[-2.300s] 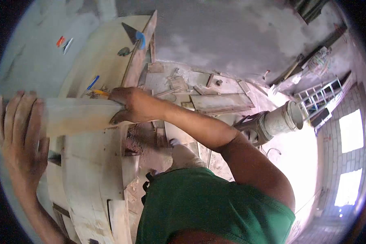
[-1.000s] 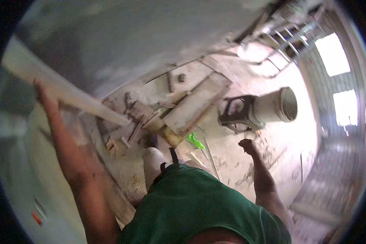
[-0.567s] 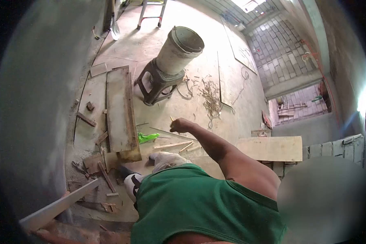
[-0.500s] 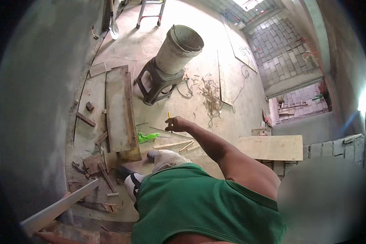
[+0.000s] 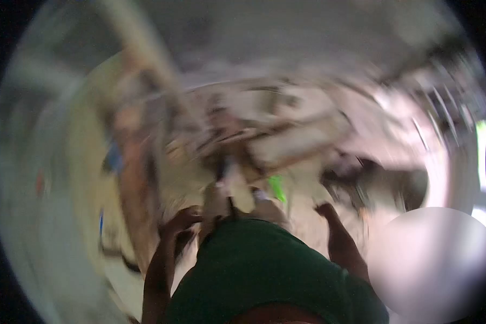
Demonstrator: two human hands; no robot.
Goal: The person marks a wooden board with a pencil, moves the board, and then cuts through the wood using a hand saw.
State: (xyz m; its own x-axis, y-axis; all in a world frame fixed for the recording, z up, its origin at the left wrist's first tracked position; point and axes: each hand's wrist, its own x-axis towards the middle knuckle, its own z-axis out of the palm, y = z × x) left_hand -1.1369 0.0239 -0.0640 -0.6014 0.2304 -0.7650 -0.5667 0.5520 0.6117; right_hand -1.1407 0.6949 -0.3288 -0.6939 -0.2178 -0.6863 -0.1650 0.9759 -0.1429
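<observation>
The view is smeared by motion. At the lower left, beside my leg, is my left hand [image 5: 188,217]; its fingers are too blurred to read. My right hand [image 5: 324,209] is held out to the right of my body, its fingers also smeared, and whether it holds anything cannot be made out. Between the hands, on the floor ahead of my feet, lies a bright green plastic piece [image 5: 277,188]. Just beyond it is a long pale board [image 5: 299,141].
A dark stool [image 5: 346,175] lies right of the board, with a bucket [image 5: 407,189] beside it. A long pale beam [image 5: 146,46] slants across the upper left. Blurred scraps [image 5: 221,121] lie ahead, below a grey wall [image 5: 264,38].
The view has swung left, so the board, stool and bucket now appear further right. My left hand has come into view. My right hand appears lower and further right; the pencil seen in it is no longer discernible.
</observation>
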